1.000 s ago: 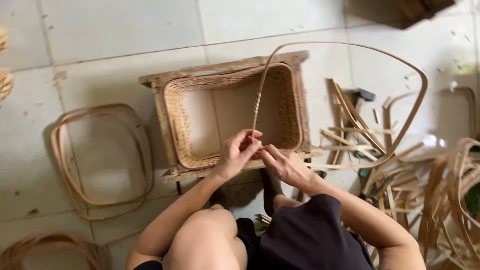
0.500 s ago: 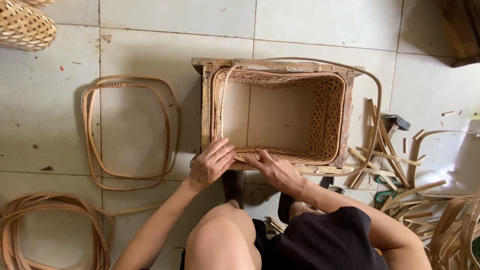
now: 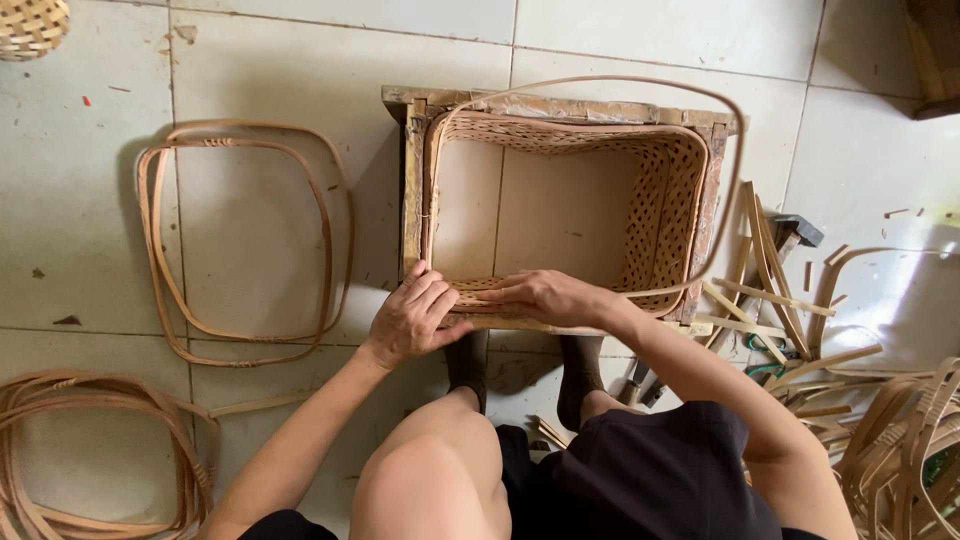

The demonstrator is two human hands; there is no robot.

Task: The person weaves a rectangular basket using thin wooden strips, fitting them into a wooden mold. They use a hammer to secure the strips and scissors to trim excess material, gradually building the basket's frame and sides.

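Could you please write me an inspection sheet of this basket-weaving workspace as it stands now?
Surface: pale tiled floor, scattered with small chips.
Job's things: rectangular woven basket seated in a wooden frame; a thin cane strip loops around its rim.
Clutter: cane hoops to the left, a coiled bundle lower left, loose splints and a hammer to the right.
Grippers: left hand and right hand press on the basket's near rim.
Cables: nothing seen.
Surroundings: another woven basket at top left.

Rectangular woven basket (image 3: 560,200) upright inside wooden frame (image 3: 412,190).
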